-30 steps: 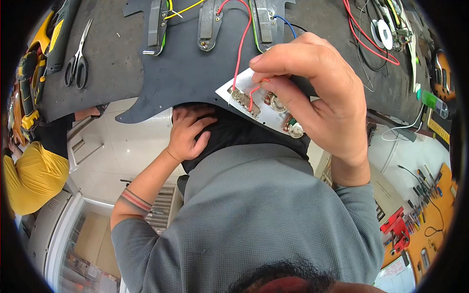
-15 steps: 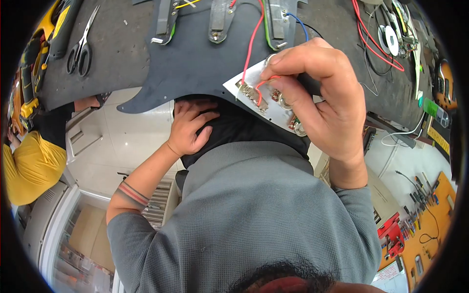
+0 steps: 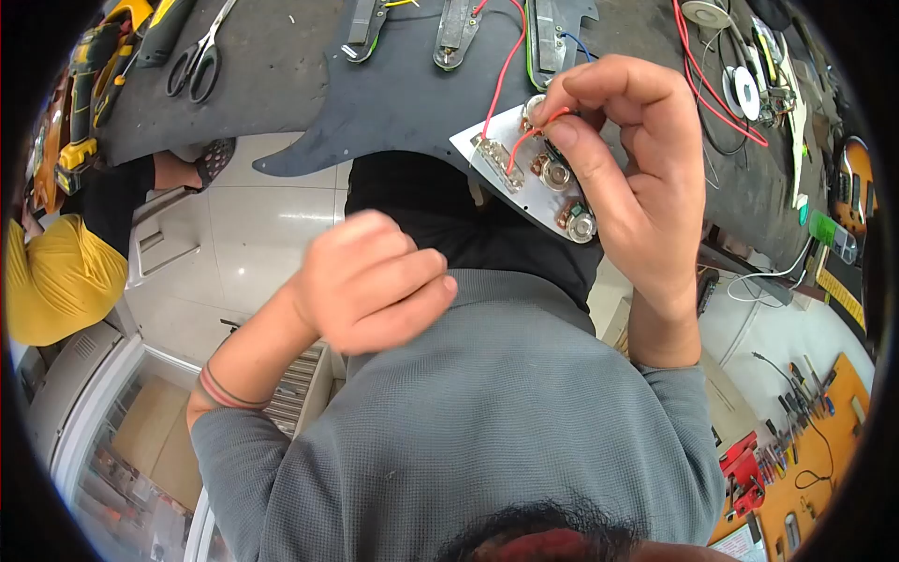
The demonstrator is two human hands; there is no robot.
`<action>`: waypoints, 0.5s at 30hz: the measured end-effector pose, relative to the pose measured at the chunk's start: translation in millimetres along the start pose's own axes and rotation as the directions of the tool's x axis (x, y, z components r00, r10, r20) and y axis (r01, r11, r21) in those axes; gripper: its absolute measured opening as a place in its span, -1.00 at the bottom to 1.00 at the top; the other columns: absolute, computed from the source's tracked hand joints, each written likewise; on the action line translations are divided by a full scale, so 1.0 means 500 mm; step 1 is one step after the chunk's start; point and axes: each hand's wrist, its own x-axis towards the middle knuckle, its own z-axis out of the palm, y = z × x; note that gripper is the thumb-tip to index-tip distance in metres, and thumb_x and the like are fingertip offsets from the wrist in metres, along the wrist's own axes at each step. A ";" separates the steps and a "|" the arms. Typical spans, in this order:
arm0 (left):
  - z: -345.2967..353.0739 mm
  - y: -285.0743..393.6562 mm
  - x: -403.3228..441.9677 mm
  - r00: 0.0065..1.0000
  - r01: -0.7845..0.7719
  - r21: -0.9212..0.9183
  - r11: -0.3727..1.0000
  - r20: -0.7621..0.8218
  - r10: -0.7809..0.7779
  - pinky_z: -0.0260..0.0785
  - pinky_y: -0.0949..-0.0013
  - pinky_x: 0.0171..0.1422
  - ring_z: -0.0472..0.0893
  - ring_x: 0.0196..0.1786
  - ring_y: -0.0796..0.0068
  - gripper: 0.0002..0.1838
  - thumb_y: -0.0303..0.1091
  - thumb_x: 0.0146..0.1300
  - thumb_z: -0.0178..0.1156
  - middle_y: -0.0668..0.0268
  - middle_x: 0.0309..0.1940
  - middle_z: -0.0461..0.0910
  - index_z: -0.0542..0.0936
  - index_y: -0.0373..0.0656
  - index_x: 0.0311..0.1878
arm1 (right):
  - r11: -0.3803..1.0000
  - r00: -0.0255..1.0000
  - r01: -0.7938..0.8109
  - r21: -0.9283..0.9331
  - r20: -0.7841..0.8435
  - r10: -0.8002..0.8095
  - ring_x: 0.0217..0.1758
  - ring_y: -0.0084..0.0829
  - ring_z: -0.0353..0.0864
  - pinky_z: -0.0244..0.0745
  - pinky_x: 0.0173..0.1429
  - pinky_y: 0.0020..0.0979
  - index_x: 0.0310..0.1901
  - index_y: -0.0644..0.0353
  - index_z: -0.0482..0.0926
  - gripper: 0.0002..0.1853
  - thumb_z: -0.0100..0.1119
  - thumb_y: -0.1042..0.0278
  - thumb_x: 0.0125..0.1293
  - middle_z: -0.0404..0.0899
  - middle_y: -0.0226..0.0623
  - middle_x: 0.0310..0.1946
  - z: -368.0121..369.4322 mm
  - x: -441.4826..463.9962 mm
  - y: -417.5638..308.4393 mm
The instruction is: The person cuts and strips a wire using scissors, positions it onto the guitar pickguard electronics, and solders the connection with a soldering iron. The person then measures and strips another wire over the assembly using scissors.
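Note:
My right hand (image 3: 641, 169) is closed, its thumb and forefinger pinching a short red wire (image 3: 521, 143). That wire's other end reaches a switch (image 3: 501, 167) on a silver control plate (image 3: 524, 199). Round potentiometers (image 3: 581, 226) sit along the plate beneath my fingers. A longer red wire (image 3: 503, 80) runs from the switch to a pickup (image 3: 459, 33) on a black pickguard (image 3: 393, 108). My left hand (image 3: 370, 286) is curled in front of my belly, apart from the pickguard, slightly blurred; its palm side is hidden.
Scissors (image 3: 198, 66) and a yellow-black power tool (image 3: 84, 122) lie on the left of the dark bench mat (image 3: 272, 80). Red cable (image 3: 698, 70) and a white spool (image 3: 744, 92) are at the right. A person in yellow (image 3: 70, 281) is at the far left.
My left hand has risen from my lap toward my belly and curled up. My right hand keeps its pinch on the red wire. The view has shifted slightly, moving the bench items in frame.

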 end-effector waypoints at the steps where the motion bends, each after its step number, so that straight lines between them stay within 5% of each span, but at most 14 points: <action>1: -0.030 0.008 0.047 0.996 -0.021 0.012 1.000 -0.087 0.022 0.53 0.27 -0.08 0.70 -0.21 0.28 -0.67 -0.65 0.18 0.45 0.18 -0.12 0.79 0.76 -0.21 0.02 | 1.000 1.000 0.004 0.013 0.000 -0.004 0.11 -0.42 0.76 0.63 0.25 -0.37 0.28 0.32 0.47 -0.66 0.24 0.78 0.59 0.75 -0.15 0.04 0.005 0.000 0.000; 4: -0.061 -0.016 0.181 0.962 0.178 0.122 0.976 -0.228 -0.147 0.51 0.34 -0.10 0.71 -0.17 0.33 -0.65 -0.62 0.29 0.48 0.20 -0.09 0.80 0.77 -0.26 0.14 | 0.999 0.999 0.042 0.016 0.000 -0.042 0.14 -0.46 0.75 0.60 0.26 -0.40 0.35 0.32 0.47 -0.61 0.25 0.75 0.60 0.75 -0.20 0.08 0.014 0.004 0.002; 8: -0.042 -0.025 0.242 0.924 0.321 0.040 0.946 -0.234 -0.303 0.50 0.38 -0.09 0.72 -0.15 0.41 -0.64 -0.54 0.34 0.56 0.24 -0.12 0.80 0.78 -0.29 0.19 | 0.998 0.996 0.041 0.042 -0.076 -0.038 0.17 -0.51 0.74 0.59 0.21 -0.45 0.38 0.31 0.49 -0.61 0.28 0.70 0.62 0.75 -0.25 0.10 0.028 0.000 0.007; 15: -0.037 -0.022 0.232 0.921 0.335 -0.022 0.942 -0.204 -0.332 0.50 0.44 -0.04 0.68 -0.17 0.49 -0.88 -0.61 0.41 0.49 0.26 -0.22 0.75 0.78 -0.33 -0.03 | 0.985 0.996 0.043 0.170 -0.085 -0.029 0.16 -0.52 0.75 0.66 0.24 -0.45 0.36 0.32 0.51 -0.64 0.32 0.64 0.63 0.75 -0.27 0.09 0.039 -0.004 0.010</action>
